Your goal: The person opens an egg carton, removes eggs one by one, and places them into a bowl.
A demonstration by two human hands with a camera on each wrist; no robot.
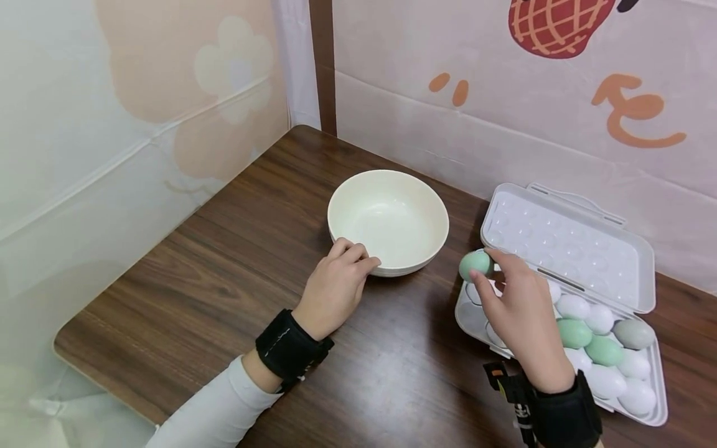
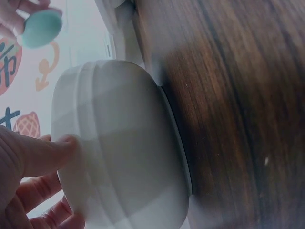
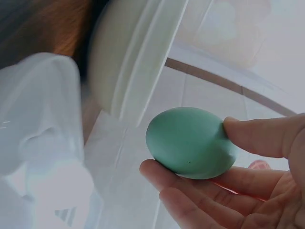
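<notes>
1. Green, smooth and matt, the egg [image 1: 476, 264] sits pinched in the right hand [image 1: 523, 320], thumb on one side and fingers [image 3: 190, 188] cupped beneath, lifted just above the near-left corner of the open egg carton [image 1: 566, 249].
2. Its long axis runs roughly crosswise to those fingers, blunt end outward.
3. Leftward from the egg, near but apart, stands the cream bowl [image 1: 389, 219] on the wooden worktop [image 1: 224, 274].
4. At the bowl's near wall the left hand [image 1: 334, 289] steadies it, fingertips [image 2: 52, 152] pressed against the rim, loosely bent.
5. Of the two hands, the right is nearer the carton, where white and green eggs [image 1: 602, 348] remain.
</notes>
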